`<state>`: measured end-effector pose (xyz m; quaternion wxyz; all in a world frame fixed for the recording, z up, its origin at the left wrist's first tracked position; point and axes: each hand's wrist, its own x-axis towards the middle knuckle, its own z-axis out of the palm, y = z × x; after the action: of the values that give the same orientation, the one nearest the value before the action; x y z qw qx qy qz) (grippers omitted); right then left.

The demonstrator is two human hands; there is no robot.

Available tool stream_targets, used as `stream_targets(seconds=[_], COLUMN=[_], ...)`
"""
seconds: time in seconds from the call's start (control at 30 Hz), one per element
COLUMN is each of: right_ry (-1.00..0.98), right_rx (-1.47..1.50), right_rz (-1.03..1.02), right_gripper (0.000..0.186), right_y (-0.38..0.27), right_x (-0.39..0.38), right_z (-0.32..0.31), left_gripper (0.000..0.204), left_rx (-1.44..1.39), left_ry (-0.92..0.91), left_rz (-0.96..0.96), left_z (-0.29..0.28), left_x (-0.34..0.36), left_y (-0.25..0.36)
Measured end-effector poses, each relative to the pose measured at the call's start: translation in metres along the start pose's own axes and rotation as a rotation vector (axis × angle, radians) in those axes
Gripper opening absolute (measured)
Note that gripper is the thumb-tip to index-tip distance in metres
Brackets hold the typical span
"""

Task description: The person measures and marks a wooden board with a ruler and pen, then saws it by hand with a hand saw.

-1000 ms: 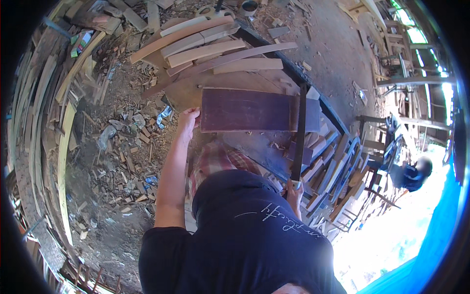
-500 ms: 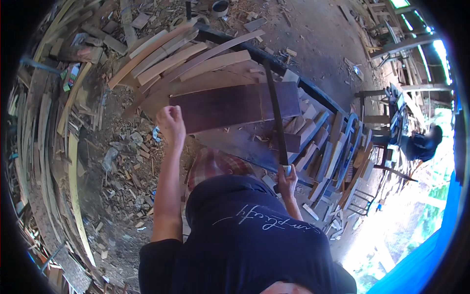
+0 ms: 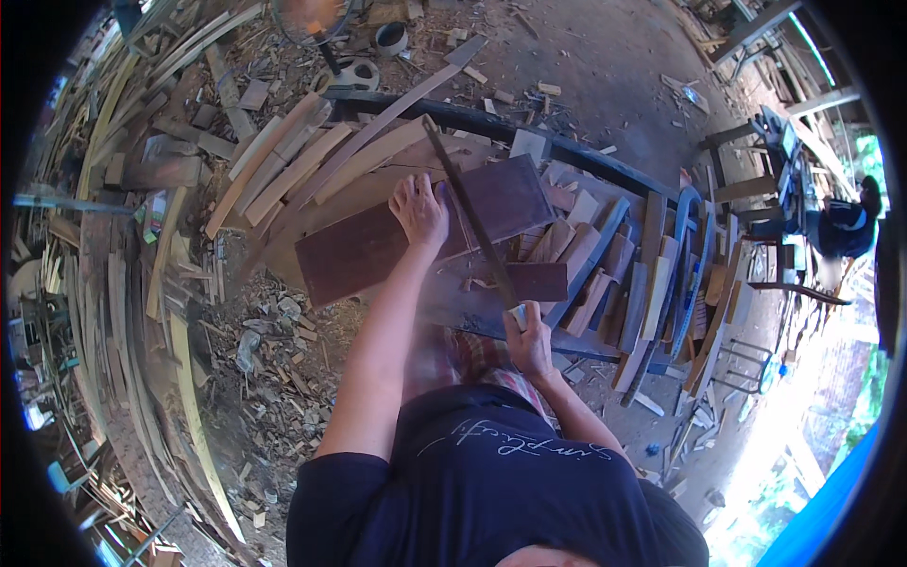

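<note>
A wide dark red-brown board [image 3: 354, 248] lies slanted across the low bench in front of me. My left hand [image 3: 419, 210] rests on its top with the fingers stretched out, just left of the saw. In my right hand [image 3: 531, 342] is the handle of a handsaw [image 3: 475, 215], held at the near side of the board. Its long dark blade crosses over the board and points away to the far left. A pale line runs across the board close beside the blade. Whether the teeth touch the wood, I cannot tell.
Curved wooden strips [image 3: 300, 170] lie left on the bench, and several wood pieces [image 3: 578, 248] crowd its right. A small dark block [image 3: 537, 282] sits near the saw handle. A fan [image 3: 316, 28] stands beyond. Scraps litter the floor. A person [image 3: 844, 227] is far right.
My left hand has moved from the board's left end onto its middle. The board has turned, its right end now farther away. The saw has swung left, its tip now farther left.
</note>
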<state>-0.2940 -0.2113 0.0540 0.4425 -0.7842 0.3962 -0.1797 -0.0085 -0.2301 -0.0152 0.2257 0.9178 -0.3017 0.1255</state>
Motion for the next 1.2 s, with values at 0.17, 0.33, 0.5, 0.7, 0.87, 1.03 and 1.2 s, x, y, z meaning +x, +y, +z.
stream_targets(seconds=[0.17, 0.33, 0.5, 0.7, 0.87, 1.03, 1.2], right_ry=[0.010, 0.003, -0.049, 0.073, -0.019, -0.034, 0.091], right_rx=[-0.091, -0.127, -0.166, -0.266, -0.221, -0.232, -0.177], right_rz=[-0.017, 0.078, 0.198, 0.017, 0.201, 0.220, 0.088], right_gripper=[0.030, 0.032, 0.026, 0.029, 0.026, 0.025, 0.024], right_y=[0.001, -0.010, -0.025, -0.045, -0.053, -0.052, -0.032], right_x=[-0.003, -0.017, -0.022, 0.079, 0.035, -0.006, 0.096], right_z=[0.007, 0.006, 0.005, 0.054, 0.034, 0.012, 0.070], left_gripper=[0.032, 0.029, 0.023, 0.026, 0.028, 0.026, 0.019], left_rx=[0.095, 0.087, 0.013, -0.038, 0.015, 0.092, 0.030], left_ry=[-0.198, -0.225, -0.170, -0.228, -0.280, -0.304, -0.209], left_rz=[-0.058, -0.105, -0.138, -0.165, -0.194, -0.144, -0.115], left_z=[0.021, 0.023, 0.013, 0.006, 0.007, 0.009, 0.023], left_x=[0.008, 0.010, 0.007, 0.012, 0.013, 0.012, 0.010], left_y=[-0.001, 0.002, 0.004, 0.014, 0.003, 0.004, 0.012])
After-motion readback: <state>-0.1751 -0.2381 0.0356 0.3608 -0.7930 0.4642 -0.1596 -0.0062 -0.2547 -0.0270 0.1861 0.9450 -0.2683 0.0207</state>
